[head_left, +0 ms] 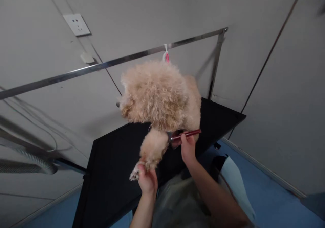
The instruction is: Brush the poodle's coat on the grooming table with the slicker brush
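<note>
The small curly tan dog (pixel 162 92) stands on the black table (pixel 111 174) in front of me, its head turned to my left and one front leg (pixel 152 146) stretched out toward me. My left hand (pixel 147 180) is closed around that leg just above the paw (pixel 134 174), holding it lifted off the table. My right hand (pixel 188 148) is closed around a red-handled brush (pixel 185 135), and the head of the brush sits against the fur at the top of the lifted leg, near the chest. I judge the main risk is the dog pulling back or twisting: it is balancing on fewer legs, near the table's front part, so a jerk could slip the paw out of my fingers or drag the brush hard through a tangle. Gripping the leg too tightly or lifting it too high could also make it struggle. A thin cord (pixel 166 55) with a pink bit runs from behind the dog up to the metal bar (pixel 101 66) above the table, which should limit how far it can move. Behind are the pale wall with a socket (pixel 76 24), loose cables at the left, and blue floor (pixel 274 194) below. The fluffy coat hides the brush head, so I cannot see exactly where it bites.
</note>
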Demonstrator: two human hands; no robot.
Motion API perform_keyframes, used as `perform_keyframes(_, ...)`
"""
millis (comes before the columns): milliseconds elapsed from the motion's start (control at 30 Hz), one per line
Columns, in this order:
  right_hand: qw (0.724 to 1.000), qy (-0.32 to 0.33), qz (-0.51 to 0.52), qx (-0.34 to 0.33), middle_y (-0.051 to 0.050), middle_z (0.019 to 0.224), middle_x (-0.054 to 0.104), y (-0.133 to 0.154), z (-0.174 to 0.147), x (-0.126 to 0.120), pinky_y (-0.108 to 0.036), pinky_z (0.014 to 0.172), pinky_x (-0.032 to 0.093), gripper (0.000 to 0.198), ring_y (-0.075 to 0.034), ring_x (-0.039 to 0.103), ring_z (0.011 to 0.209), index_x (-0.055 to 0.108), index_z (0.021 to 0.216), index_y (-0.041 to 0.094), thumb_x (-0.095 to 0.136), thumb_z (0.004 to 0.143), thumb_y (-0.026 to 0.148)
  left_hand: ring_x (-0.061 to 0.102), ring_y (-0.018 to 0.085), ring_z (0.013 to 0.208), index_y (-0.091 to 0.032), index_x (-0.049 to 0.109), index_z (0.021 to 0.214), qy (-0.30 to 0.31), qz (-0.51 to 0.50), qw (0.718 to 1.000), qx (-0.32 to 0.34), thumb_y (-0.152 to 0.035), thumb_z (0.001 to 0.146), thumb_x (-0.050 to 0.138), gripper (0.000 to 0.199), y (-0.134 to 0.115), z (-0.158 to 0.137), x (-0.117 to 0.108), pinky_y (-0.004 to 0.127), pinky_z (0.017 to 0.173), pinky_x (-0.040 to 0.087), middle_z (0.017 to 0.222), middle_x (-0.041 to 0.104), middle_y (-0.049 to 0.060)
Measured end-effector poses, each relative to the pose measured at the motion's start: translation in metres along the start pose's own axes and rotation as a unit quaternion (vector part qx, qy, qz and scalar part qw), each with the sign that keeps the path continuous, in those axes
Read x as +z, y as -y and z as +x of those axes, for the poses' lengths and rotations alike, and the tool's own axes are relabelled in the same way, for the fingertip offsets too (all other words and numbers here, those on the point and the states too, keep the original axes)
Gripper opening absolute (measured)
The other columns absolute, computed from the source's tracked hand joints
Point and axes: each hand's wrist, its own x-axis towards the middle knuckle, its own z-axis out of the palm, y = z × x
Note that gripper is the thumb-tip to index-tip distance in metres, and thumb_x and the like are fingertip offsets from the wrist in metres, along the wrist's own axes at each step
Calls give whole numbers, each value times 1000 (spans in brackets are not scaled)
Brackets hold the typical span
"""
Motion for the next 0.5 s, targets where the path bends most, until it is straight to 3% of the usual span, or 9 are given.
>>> perform_keyframes(100,996,78,-34,22,0,69,65,-1,0,-3,-32,60,52,29,-18,62,61,56,81,23,74,70,42,65,27,104,-22,67,101,-15,18,1000,2,-54,87,51,38,8,0,-8,49,96,46,103,71,10)
perform_keyframes(233,999,-13,-33,-39,2,69,62,7,6,-3,-31,60,51,30,-17,60,60,52,84,22,67,74,46,67,28,100,-20,69,101,-21,17,1000,15,-49,86,55,35,21,-2,-21,51,94,49,101,71,12)
perform_keyframes(367,988,59,-120,-76,-1,73,65,20,9,2,-35,67,52,21,-21,62,69,57,82,23,72,71,35,67,27,98,-24,70,101,-24,43,999,19,-46,85,57,30,32,-4,-31,49,95,49,99,71,10)
perform_keyframes(500,979,1,-158,-125,-2,76,64,36,8,2,-38,77,50,19,-22,60,76,60,83,23,72,71,32,66,28,98,-24,70,94,-64,74,994,41,-44,82,61,25,33,-7,-32,47,95,49,93,71,8)
